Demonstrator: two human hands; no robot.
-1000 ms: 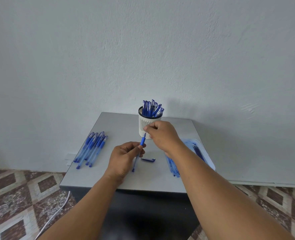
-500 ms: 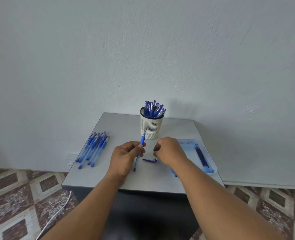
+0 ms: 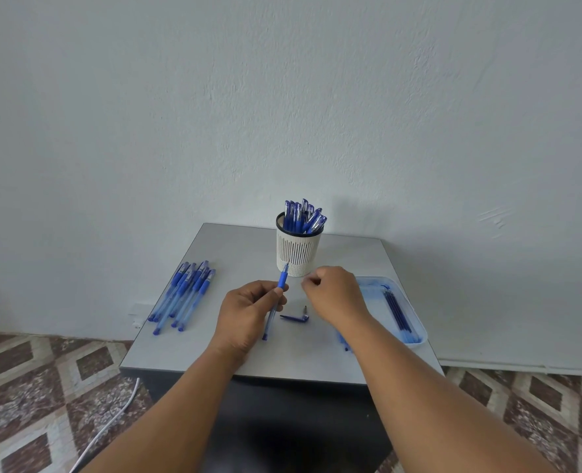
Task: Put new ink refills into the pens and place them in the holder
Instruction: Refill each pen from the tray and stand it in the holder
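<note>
Part of the pen (image 3: 275,302) is hidden by the left hand (image 3: 248,314). What is pinched by the right hand (image 3: 334,297), at three o'clock of it, perhaps nothing, cannot be told.

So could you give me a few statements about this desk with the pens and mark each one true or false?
1. The left hand grips a blue pen. True.
2. The white holder is empty. False: blue pens stand in it.
3. A row of pens lies on the table's left side. True.
4. The right hand holds the loose pen cap. False: the cap lies on the table between the hands.
5. The tray sits left of the holder. False: it is on the right.
</note>
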